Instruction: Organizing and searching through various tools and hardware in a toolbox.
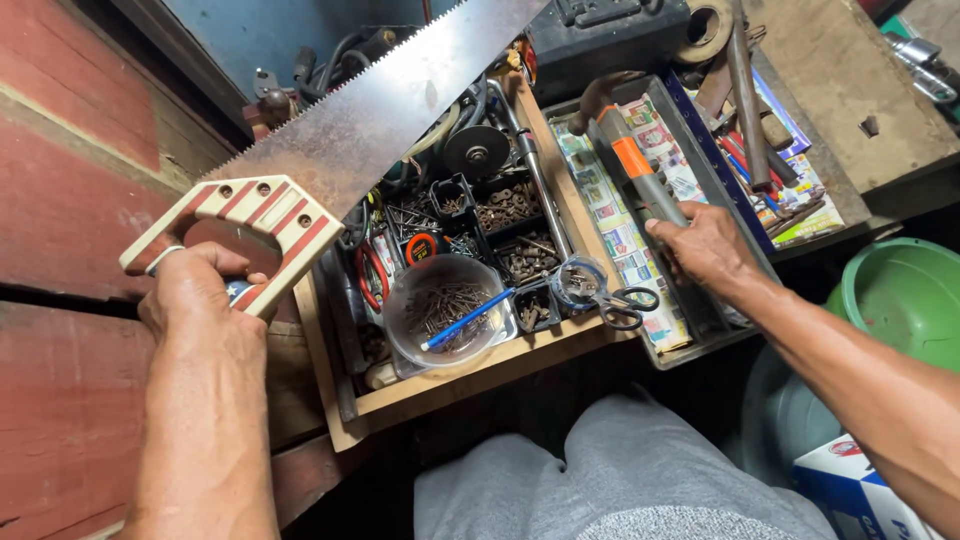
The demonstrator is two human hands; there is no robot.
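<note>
Left hand: the left hand is closed tight around the handle of a hand saw.
Saw handle: it is hard and smooth, cream with red stripes, with a big hole for the fingers and round rivets on it.
Saw blade: it is a long, flat strip of metal, dull and spotted with brown rust. Small sharp teeth run along its upper edge. It slants up and away over the wooden tray.
Right hand: the right hand is closed around the grip of a hammer, to the right of the wooden tray.
Hammer: its grip is grey with a bright orange band, and its dark metal head curves at the far end. It lies over a long dark tray lined with colourful printed paper.
Wooden tray: it is a plain box of pale wood, full of small parts. Little black bins inside it hold rusty screws and nails.
Clear bowl: a round see-through bowl sits at the near edge of the wooden tray. It holds thin dark nails, and a blue pen rests across it.
Scissors: scissors with black looped handles lie at the right edge of the wooden tray.
Green tub: a smooth round green tub stands far right of the wooden tray.
Red planks: rough red painted planks lie left of the wooden tray.
</note>
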